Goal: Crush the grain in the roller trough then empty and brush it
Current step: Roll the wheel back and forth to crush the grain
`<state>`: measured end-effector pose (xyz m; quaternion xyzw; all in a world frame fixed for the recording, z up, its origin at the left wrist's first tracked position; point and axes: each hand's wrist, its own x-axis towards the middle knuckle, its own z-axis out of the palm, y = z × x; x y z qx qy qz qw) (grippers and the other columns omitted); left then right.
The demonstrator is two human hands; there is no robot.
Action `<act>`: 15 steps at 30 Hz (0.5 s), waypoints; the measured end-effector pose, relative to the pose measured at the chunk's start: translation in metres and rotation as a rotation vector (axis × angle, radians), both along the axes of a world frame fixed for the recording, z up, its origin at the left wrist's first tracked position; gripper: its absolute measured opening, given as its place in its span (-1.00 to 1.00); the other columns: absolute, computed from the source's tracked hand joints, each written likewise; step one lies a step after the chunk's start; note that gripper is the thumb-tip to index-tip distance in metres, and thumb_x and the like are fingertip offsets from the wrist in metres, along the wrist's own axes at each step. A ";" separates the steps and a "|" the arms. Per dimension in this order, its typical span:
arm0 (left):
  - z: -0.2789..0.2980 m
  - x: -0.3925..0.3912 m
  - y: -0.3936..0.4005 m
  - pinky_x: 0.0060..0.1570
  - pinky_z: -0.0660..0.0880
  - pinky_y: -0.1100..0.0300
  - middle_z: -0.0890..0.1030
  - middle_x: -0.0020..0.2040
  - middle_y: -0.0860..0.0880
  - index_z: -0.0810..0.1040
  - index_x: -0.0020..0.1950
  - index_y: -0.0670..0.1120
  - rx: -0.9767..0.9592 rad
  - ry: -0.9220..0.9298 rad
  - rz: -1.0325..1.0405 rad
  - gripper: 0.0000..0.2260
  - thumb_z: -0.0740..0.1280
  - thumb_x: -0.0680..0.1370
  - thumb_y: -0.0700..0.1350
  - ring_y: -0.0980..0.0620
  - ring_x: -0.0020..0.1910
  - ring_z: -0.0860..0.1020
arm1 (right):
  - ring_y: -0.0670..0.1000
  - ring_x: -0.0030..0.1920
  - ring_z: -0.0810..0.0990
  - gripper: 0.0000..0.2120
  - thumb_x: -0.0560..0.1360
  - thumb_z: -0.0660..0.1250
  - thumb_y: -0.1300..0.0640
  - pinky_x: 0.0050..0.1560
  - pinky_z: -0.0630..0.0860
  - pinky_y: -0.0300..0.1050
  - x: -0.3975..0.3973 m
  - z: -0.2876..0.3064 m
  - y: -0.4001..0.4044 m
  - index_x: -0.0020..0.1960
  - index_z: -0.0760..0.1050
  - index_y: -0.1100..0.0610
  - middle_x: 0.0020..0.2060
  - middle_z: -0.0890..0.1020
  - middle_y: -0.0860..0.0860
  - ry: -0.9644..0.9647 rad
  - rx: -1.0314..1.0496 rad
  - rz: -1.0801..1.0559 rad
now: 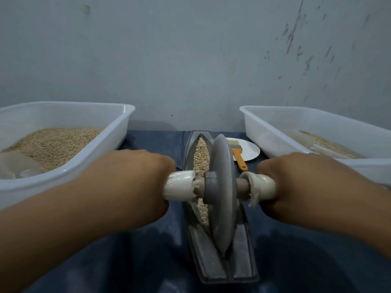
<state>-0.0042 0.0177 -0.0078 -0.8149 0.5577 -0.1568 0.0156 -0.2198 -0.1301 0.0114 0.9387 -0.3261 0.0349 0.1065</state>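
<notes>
A: Status of the crushing step?

B: Under way, by my reading. The left hand (pixel 135 178) is wrapped round the left taped handle (pixel 181 185), the right hand (pixel 296 182) round the right taped handle (pixel 262 187). The roller wheel (pixel 223 187) stands on edge in the trough (pixel 213 261), at about mid-length.

A: Grain?

B: The grain (pixel 202 154) lies in the trough groove, mostly beyond the wheel. Kernels at the far end look whole; those just nearer than the axle look paler and finer. Crushing is judged partial.

A: Remaining?

B: More crushing, then emptying and brushing, neither begun. The brush (pixel 237 154) lies untouched on a white plate (pixel 251 152), right of the trough. White tubs holding grain flank it: the left tub (pixel 118 132) and the right tub (pixel 275 136). Which one receives the crushed grain, I cannot tell.
</notes>
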 end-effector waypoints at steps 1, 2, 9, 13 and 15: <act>0.002 -0.001 0.003 -0.32 0.39 0.28 0.47 -0.34 0.14 0.32 -0.24 0.21 0.010 0.000 0.003 -0.84 0.31 0.34 0.11 0.22 -0.34 0.45 | -0.18 -0.39 0.46 -0.84 0.26 0.28 -0.11 -0.46 0.31 -0.24 -0.003 0.003 0.003 -0.20 0.36 -0.17 -0.37 0.52 -0.12 0.013 0.007 -0.005; 0.003 -0.002 0.002 -0.30 0.41 0.27 0.47 -0.33 0.14 0.32 -0.24 0.21 0.020 -0.003 0.010 -0.84 0.30 0.34 0.12 0.22 -0.32 0.45 | -0.17 -0.39 0.47 -0.84 0.25 0.28 -0.11 -0.45 0.33 -0.24 -0.003 0.004 0.003 -0.20 0.36 -0.17 -0.37 0.53 -0.12 0.023 0.018 -0.011; -0.011 0.026 -0.057 -0.25 0.44 0.17 0.40 -0.34 0.09 0.28 -0.23 0.10 -0.089 -0.062 0.036 -0.78 0.35 0.41 0.02 0.07 -0.32 0.45 | -0.06 -0.31 0.49 -0.94 0.33 0.29 0.06 -0.38 0.35 -0.18 0.060 -0.028 -0.055 -0.23 0.41 -0.03 -0.33 0.52 -0.09 -0.070 -0.008 -0.086; -0.015 0.052 -0.093 -0.29 0.34 0.14 0.31 -0.39 0.10 0.39 -0.13 0.08 -0.237 -0.098 0.027 -0.86 0.35 0.43 -0.03 0.01 -0.35 0.39 | -0.04 -0.43 0.31 -0.81 0.31 0.33 0.08 -0.46 0.13 -0.19 0.093 -0.032 -0.087 -0.29 0.30 -0.02 -0.42 0.37 -0.10 -0.222 -0.161 -0.057; -0.016 0.059 -0.101 -0.31 0.32 0.15 0.30 -0.40 0.10 0.35 -0.17 0.09 -0.265 -0.100 0.025 -0.83 0.35 0.43 -0.05 0.02 -0.37 0.37 | -0.03 -0.43 0.31 -0.75 0.33 0.35 0.08 -0.46 0.12 -0.19 0.101 -0.031 -0.095 -0.31 0.25 -0.02 -0.42 0.34 -0.10 -0.236 -0.196 -0.034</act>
